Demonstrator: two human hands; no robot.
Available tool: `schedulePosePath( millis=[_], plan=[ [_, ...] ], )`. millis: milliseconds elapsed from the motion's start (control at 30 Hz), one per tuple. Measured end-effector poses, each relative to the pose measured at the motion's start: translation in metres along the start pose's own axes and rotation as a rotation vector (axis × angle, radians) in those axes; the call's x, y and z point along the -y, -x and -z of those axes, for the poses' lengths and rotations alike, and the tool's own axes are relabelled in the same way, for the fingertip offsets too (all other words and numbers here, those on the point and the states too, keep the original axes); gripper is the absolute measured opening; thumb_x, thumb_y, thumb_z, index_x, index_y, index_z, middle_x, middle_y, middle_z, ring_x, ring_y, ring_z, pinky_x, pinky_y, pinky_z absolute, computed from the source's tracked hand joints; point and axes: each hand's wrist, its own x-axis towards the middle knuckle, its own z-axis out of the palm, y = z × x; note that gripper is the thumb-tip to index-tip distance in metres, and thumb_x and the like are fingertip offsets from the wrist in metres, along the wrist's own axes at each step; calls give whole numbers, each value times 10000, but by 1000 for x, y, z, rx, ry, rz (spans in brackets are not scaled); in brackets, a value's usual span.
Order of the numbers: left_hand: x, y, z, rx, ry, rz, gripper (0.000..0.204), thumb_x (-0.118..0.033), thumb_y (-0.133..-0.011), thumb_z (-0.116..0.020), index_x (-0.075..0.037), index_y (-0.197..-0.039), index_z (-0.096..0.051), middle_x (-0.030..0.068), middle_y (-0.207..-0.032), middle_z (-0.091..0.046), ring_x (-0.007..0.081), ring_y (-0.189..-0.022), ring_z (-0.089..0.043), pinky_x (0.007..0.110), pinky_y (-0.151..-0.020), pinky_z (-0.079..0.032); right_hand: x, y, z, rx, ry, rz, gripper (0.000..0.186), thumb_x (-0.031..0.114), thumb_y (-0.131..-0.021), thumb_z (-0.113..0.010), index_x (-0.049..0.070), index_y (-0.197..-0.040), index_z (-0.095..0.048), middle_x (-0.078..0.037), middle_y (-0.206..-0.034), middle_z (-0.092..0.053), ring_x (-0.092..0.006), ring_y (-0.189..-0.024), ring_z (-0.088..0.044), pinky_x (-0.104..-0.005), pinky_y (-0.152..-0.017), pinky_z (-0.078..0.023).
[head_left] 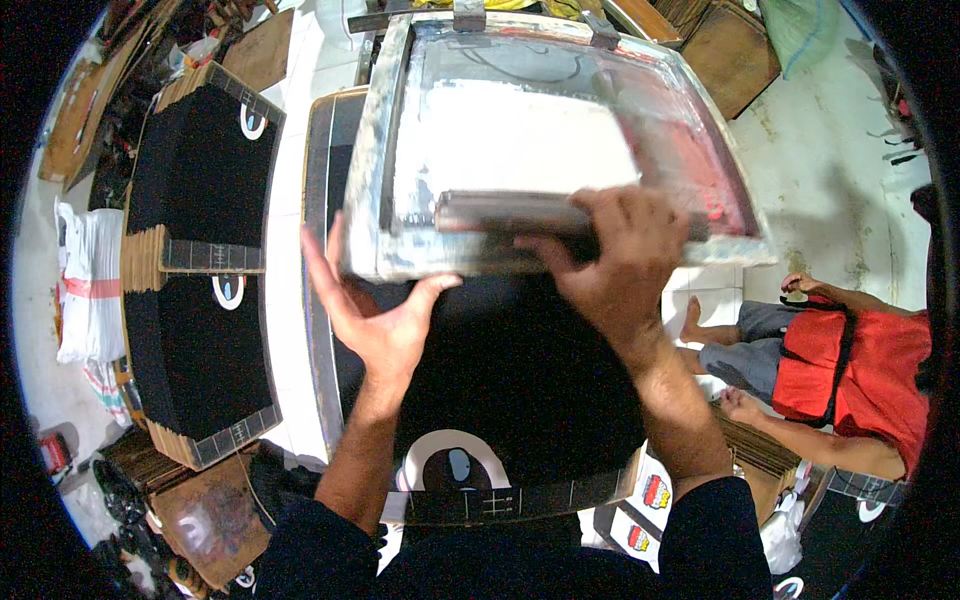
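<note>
Squeegee (505,212) in the right hand (630,240), along the screen frame's (368,190) near edge

The right hand's grip is closed round the dark squeegee, toward the bar's right end; motion blurs both. The left hand's (375,320) grip is open, thumb and fingers spread about the frame's near left corner; whether they bear on it cannot be told. The frame's mesh (520,140) is pale in the middle and red toward its right edge, with two clamps (469,15) at the frame's far edge. From under the frame's near edge, a black panel (530,370) reaches toward the person, a white-ringed eye motif (457,440) near the panel's near left corner and a marked strip (540,500) along its near edge. Left of the frame lie stacked black-topped boards (215,150) with similar motifs. Well to the right is another person (865,370) in red.
</note>
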Motion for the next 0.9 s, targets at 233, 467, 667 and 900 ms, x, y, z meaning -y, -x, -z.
schedulePosePath(
  millis=[233,467,667,900],
  plan=[
    [-91,-115,-7,-163,-123,-10,1068,-220,-756,-960,24,-1560,-300,178,-1325,-571,215,-1071,-566,357,-956,-495,-19,-147,54,-239,153,50,713,747,-739,-772,114,-1066,-753,-119,-967,-750,-340,-932,-715,-505,-837,-517],
    [-235,-50,53,432,1392,-42,458,-409,-902,-776,-13,-1119,-698,141,-996,-709,234,-912,-693,379,-853,-561,-15,-240,108,-139,76,-73,722,749,-809,-684,39,-886,-788,-230,-828,-741,-385,-816,-741,-456,-746,-570],
    [-307,0,75,612,1716,-281,488,-442,-915,-726,-8,-1136,-695,163,-1035,-703,272,-948,-694,419,-887,-554,-13,-264,122,-81,109,-106,778,803,-797,-637,62,-973,-801,-237,-901,-752,-395,-898,-739,-481,-819,-571],
    [-344,35,95,533,1638,-354,482,-405,-965,-644,23,-1186,-666,195,-1122,-682,303,-1037,-673,439,-963,-523,-16,-251,117,-43,120,-101,802,823,-796,-612,91,-1062,-802,-236,-987,-758,-402,-970,-734,-488,-883,-570]
  ],
)
